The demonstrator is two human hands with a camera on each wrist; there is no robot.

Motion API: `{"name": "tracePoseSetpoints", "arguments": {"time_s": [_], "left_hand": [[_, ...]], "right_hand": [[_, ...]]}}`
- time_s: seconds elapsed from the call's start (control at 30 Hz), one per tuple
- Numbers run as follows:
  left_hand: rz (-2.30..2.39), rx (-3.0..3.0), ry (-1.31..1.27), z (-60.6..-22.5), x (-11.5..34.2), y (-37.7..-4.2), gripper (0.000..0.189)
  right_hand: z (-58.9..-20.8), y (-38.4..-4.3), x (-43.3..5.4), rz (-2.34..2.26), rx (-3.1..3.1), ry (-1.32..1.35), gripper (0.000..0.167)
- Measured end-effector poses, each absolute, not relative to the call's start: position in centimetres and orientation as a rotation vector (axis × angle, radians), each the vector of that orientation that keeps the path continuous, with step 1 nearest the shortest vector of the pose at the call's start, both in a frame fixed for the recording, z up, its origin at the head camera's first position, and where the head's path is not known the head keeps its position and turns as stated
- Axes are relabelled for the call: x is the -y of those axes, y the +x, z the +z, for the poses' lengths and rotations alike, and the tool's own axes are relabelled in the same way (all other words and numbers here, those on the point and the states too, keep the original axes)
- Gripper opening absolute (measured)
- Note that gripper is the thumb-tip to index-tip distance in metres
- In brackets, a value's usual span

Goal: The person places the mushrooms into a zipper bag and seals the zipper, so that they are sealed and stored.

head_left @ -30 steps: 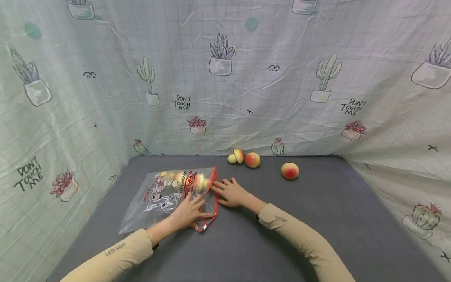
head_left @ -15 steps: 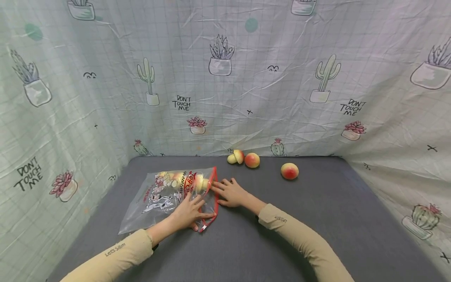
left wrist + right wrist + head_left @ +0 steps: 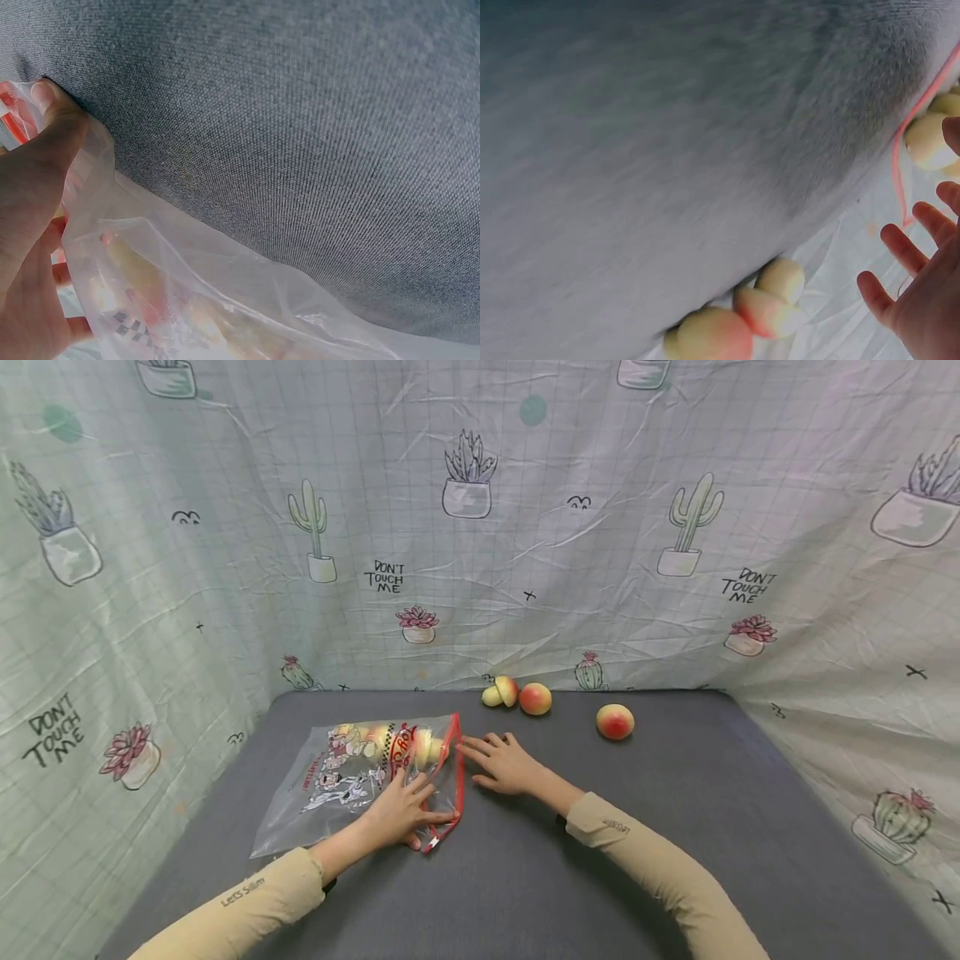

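Observation:
A clear zip bag (image 3: 300, 810) with a red zip edge and printed cartoon figures lies on the left part of the table. Inside it, toward the mouth, are yellow-and-red toy mushrooms (image 3: 426, 748), partly covered by the print. My left hand (image 3: 397, 814) holds the near corner of the bag's mouth, its thumb (image 3: 46, 101) against the plastic by the zip end. Just right of the red edge, my right hand (image 3: 510, 766) has its fingers spread and nothing in them; its fingertips (image 3: 870, 285) show bare in the right wrist view.
At the back of the grey table (image 3: 570, 860) lies another toy mushroom (image 3: 501, 692) on its side, next to a round red-and-yellow piece (image 3: 536, 699). A similar round piece (image 3: 615, 722) sits farther right. A printed curtain (image 3: 525, 543) hangs behind and along both sides.
My right hand has drawn back slightly to the right, its fingertips leaving the toy mushroom at the bag's mouth. The left hand keeps its place on the bag.

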State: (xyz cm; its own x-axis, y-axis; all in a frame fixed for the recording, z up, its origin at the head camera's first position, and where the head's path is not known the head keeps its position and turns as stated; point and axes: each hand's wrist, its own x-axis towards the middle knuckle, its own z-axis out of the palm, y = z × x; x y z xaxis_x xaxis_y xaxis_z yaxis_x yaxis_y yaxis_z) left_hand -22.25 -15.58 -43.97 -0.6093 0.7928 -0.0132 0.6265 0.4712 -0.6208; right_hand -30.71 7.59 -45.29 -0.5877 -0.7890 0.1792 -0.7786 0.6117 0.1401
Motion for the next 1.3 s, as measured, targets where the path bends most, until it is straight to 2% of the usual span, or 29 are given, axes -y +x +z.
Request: {"name": "tracePoseSetpoints", "arguments": {"time_s": [0.37, 0.7, 1.07, 1.3], "left_hand": [[0.808, 2.392, -1.225, -44.2, 16.2, -22.1, 0.071], [0.730, 2.378, -1.273, -44.2, 16.2, -22.0, 0.073], [0.705, 2.429, -1.282, -44.0, 16.0, -22.2, 0.071], [0.693, 2.437, -1.288, -43.8, 15.9, -22.3, 0.070]], "right_hand": [[-44.4, -29.9, -13.0, 0.146, 2.566, 1.178, 0.058], [-44.8, -29.8, -20.5, 0.206, 2.529, 0.868, 0.050], [-44.7, -31.3, -25.9, 0.194, 2.498, 0.603, 0.043], [-45.1, -32.7, -27.9, 0.243, 2.603, 0.470, 0.051]]}}
